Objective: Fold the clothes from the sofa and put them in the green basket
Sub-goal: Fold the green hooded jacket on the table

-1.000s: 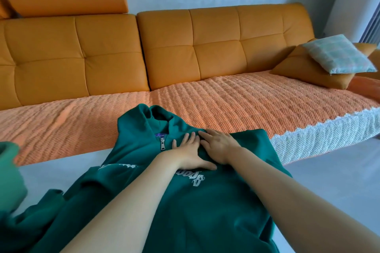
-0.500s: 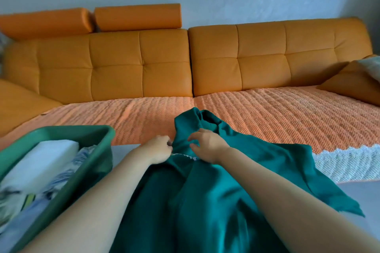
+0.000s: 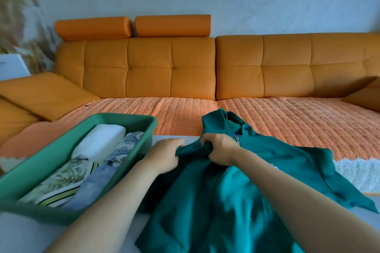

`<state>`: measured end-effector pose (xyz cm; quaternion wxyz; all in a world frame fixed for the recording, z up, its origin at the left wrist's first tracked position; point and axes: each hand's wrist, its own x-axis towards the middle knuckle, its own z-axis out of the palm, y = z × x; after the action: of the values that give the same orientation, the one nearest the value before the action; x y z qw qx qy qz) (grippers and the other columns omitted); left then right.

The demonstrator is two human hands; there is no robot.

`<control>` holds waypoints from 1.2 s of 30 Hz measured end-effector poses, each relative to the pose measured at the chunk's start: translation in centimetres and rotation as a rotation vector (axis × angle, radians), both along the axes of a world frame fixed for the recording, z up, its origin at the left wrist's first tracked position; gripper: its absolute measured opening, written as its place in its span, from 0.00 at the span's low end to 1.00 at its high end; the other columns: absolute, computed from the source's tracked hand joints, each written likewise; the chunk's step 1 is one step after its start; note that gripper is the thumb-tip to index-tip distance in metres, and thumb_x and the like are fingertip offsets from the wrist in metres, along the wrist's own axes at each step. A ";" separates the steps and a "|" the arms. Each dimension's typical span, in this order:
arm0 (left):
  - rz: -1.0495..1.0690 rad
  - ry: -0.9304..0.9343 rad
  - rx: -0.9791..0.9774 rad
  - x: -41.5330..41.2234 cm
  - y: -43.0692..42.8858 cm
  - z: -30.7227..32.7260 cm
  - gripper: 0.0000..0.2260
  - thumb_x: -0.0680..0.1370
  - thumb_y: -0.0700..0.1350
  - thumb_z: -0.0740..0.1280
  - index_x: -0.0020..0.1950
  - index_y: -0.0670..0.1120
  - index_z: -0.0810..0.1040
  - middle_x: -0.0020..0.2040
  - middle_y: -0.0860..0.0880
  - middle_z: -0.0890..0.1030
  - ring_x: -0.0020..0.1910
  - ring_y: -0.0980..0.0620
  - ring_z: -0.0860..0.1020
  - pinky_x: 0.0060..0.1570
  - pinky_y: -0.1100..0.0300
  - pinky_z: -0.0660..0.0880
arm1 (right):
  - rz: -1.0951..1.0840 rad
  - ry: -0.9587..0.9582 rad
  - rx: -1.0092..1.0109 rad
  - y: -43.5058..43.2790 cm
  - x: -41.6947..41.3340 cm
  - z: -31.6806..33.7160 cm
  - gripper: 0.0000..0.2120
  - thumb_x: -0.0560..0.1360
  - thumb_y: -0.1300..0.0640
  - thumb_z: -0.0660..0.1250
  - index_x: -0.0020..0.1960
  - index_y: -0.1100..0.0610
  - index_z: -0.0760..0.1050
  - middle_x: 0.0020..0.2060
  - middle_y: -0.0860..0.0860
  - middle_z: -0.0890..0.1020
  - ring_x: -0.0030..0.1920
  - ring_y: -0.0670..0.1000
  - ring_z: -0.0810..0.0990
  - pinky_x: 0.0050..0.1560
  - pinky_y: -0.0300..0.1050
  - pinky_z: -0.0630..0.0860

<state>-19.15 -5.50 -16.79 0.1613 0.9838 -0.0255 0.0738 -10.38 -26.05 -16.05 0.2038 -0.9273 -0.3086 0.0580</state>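
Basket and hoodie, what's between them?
Head view: only the left hand, gripping the hoodie, and a strip of white surface separate it from the basket.

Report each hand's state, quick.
Left hand: grips the teal top.
Right hand: grips a bunched fold of the teal top.

Teal zip top, green basket w/ white, leaf-print & pale-blue clothes, orange sofa
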 end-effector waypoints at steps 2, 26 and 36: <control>-0.045 0.068 -0.008 -0.8 -0.3 1.0 0.12 0.73 0.39 0.63 0.42 0.58 0.69 0.40 0.57 0.75 0.44 0.50 0.75 0.34 0.58 0.66 | 0.069 0.103 -0.103 -0.9 -0.8 1.1 0.18 0.68 0.63 0.64 0.51 0.42 0.73 0.47 0.48 0.78 0.44 0.50 0.76 0.40 0.38 0.72; 0.190 0.774 0.257 -1.6 -0.4 1.2 0.20 0.71 0.58 0.68 0.58 0.48 0.77 0.55 0.48 0.79 0.51 0.45 0.78 0.50 0.54 0.76 | 0.049 -0.298 -0.503 7.4 -0.3 -0.8 0.16 0.79 0.63 0.62 0.64 0.54 0.77 0.61 0.54 0.79 0.60 0.56 0.79 0.56 0.51 0.80; 0.241 0.081 0.031 1.2 0.5 8.7 0.24 0.71 0.39 0.58 0.67 0.43 0.70 0.63 0.45 0.72 0.51 0.47 0.71 0.42 0.57 0.70 | -0.449 -0.165 0.303 3.5 4.1 1.5 0.18 0.75 0.67 0.54 0.58 0.59 0.78 0.49 0.58 0.81 0.44 0.56 0.76 0.46 0.52 0.79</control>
<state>-17.93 -4.98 -8.07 0.1372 0.9843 0.0983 0.0526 -6.27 -22.55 -14.59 0.3220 -0.9330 -0.1164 -0.1112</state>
